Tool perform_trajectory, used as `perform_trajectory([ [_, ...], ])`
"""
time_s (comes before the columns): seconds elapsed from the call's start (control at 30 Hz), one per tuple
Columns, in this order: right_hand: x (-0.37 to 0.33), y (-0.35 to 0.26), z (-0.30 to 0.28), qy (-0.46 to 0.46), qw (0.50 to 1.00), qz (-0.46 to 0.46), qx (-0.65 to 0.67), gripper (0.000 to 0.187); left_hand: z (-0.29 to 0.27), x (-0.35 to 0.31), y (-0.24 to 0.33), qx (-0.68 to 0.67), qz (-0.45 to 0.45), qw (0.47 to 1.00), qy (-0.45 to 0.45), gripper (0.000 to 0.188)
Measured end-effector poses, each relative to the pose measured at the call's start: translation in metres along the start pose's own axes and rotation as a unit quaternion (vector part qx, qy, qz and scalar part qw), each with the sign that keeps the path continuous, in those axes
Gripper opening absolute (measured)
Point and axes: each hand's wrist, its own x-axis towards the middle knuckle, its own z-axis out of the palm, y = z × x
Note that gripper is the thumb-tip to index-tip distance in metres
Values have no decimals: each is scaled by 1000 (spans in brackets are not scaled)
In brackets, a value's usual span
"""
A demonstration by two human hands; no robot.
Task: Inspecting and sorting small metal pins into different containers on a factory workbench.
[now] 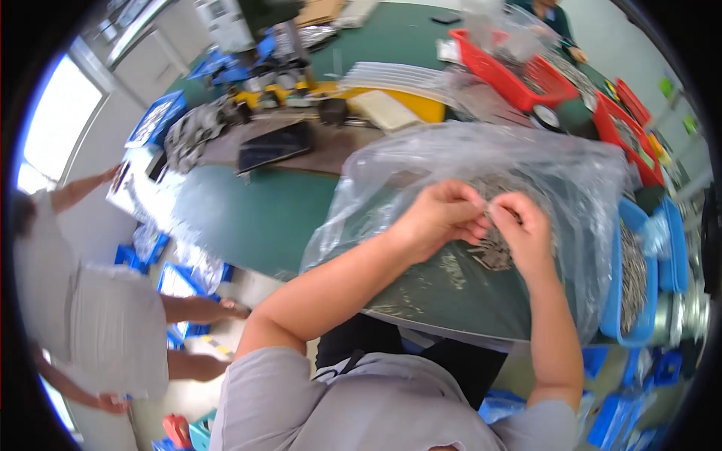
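My left hand [453, 213] and my right hand [523, 225] meet fingertip to fingertip above the table, each closed in a pinch. Whatever lies between the fingers is too small to make out. Right below them, partly covered by the hands, is a pile of small grey-brown metal pieces [495, 254]. The pile rests on a large clear plastic sheet or bag [587, 169] spread over the green table [233, 214]. To the right of my right hand, a blue bin [633, 282] holds many thin metal pieces.
Red bins [519, 79] with parts stand at the far right. Behind lie a dark phone-like slab [276, 146], a grey cloth [197, 134] and a yellow tray [429, 105]. Another person [94, 316] stands at the left; someone else [556, 26] sits across the table.
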Motion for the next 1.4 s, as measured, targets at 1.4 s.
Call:
perform_trajectory([
  [1.4,-5,8,9,-90,924,-72,-365,11,3,1,11,-13,80,994,71,6],
])
